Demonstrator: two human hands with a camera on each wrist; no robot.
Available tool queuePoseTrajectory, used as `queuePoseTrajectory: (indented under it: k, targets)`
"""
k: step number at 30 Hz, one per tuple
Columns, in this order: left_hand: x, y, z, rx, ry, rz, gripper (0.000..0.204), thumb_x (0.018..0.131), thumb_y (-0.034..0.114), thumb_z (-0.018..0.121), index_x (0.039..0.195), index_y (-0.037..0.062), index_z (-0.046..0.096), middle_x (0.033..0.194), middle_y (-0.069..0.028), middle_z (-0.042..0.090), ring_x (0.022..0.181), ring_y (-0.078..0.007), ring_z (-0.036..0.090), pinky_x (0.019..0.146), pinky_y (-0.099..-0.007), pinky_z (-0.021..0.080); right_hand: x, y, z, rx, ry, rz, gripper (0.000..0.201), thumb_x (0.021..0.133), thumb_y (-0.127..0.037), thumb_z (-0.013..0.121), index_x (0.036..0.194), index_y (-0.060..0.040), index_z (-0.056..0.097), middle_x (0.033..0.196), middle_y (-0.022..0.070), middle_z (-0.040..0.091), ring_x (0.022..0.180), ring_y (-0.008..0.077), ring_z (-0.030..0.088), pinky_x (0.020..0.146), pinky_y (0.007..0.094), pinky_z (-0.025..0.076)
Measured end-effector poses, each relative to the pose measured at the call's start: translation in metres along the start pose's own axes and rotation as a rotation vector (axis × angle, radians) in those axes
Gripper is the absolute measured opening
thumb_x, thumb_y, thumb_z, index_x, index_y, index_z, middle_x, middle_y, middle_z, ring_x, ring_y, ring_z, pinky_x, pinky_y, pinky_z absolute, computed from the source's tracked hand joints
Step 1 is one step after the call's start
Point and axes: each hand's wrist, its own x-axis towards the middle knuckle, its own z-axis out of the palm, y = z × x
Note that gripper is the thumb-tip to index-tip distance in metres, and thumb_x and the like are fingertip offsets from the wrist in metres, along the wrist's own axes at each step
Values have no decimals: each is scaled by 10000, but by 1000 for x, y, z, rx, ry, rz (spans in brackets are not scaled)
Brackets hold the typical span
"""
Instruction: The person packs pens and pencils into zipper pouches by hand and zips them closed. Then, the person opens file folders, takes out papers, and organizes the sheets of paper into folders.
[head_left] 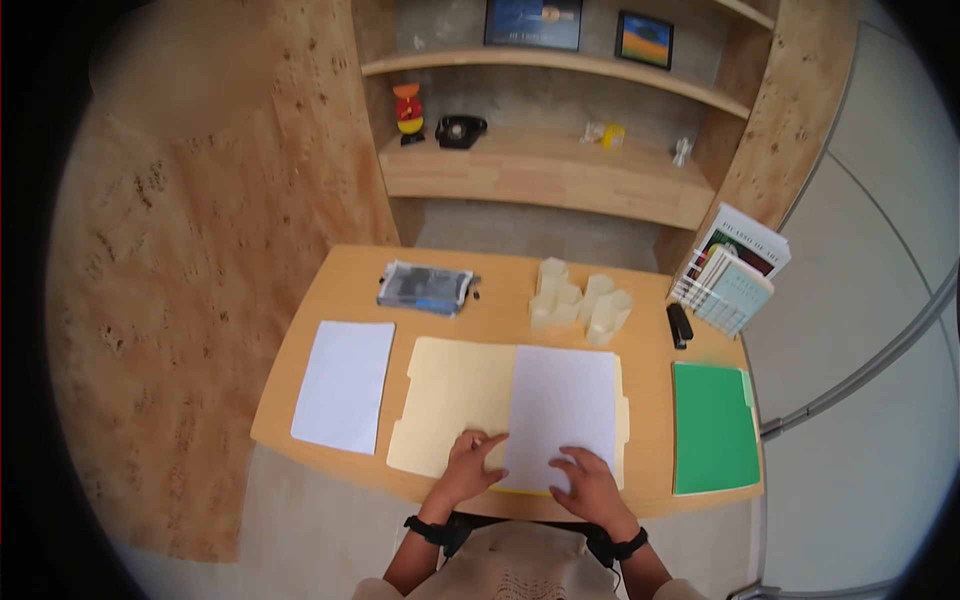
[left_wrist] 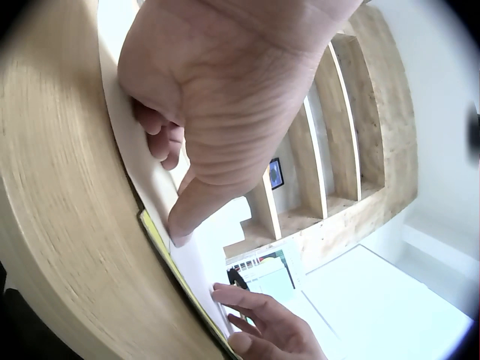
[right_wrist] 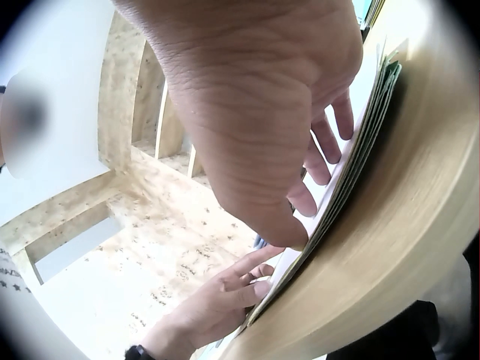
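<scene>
A cream file folder (head_left: 455,392) lies spread open on the desk, and a white sheet (head_left: 562,400) covers its right half. My left hand (head_left: 468,470) rests at the fold, by the sheet's left edge. In the left wrist view its thumb (left_wrist: 187,217) presses close to the paper's near edge, other fingers bent loosely. On the sheet's lower part my right hand (head_left: 588,488) lies with fingers spread, its thumb at the near edge. Several layered folder edges (right_wrist: 360,150) show beneath that hand in the right wrist view. Neither hand grips anything.
White paper (head_left: 345,385) lies to the left, a green folder (head_left: 714,430) to the right. Behind stand a plastic-wrapped packet (head_left: 427,288), cream hexagonal holders (head_left: 580,300), a black stapler (head_left: 679,326) and upright books (head_left: 735,270). The desk's edge (head_left: 330,468) runs close before me.
</scene>
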Motion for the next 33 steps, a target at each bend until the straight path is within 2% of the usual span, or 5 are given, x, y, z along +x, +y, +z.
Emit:
queuePoseTrajectory:
  k: [14, 17, 21, 23, 33]
  targets:
    - [-8, -12, 9, -8, 16, -17, 660, 767, 339, 868, 1385, 245, 656, 1268, -126, 522, 1217, -336, 506, 1067, -439, 429, -10, 3, 15, -19, 32, 3, 401, 825, -263, 809, 1182, -130, 682, 1328, 125, 615, 1263, 343, 566, 1063, 454, 459]
    - [-12, -8, 8, -7, 33, -10, 652, 770, 335, 865, 1381, 239, 657, 1263, -131, 527, 1214, -331, 508, 1070, -438, 429, -8, 4, 0, 108, 262, 60, 345, 815, -118, 800, 1126, -67, 660, 1259, 170, 646, 1227, 381, 584, 1067, 464, 475]
    - [-9, -11, 4, 14, 31, 21, 644, 776, 324, 857, 1378, 219, 655, 1258, -133, 530, 1198, -325, 521, 1061, -437, 437, -15, 38, -6, -7, 546, 147, 249, 833, -58, 739, 1069, -40, 660, 1113, 177, 662, 1064, 344, 627, 926, 430, 517]
    - [-11, -10, 7, 21, 53, 41, 636, 782, 312, 848, 1377, 199, 653, 1256, -124, 532, 1162, -320, 538, 1031, -444, 454, -32, 69, 8, 145, 740, 444, 151, 850, -29, 691, 997, -24, 659, 958, 140, 662, 833, 247, 632, 745, 360, 518]
    - [-7, -3, 0, 2, 64, 66, 607, 817, 272, 823, 1380, 143, 636, 1211, -109, 535, 1100, -317, 547, 988, -471, 454, -47, 66, 19, 54, 700, 495, 68, 898, -48, 653, 960, -32, 630, 806, 79, 602, 681, 183, 575, 629, 329, 477]
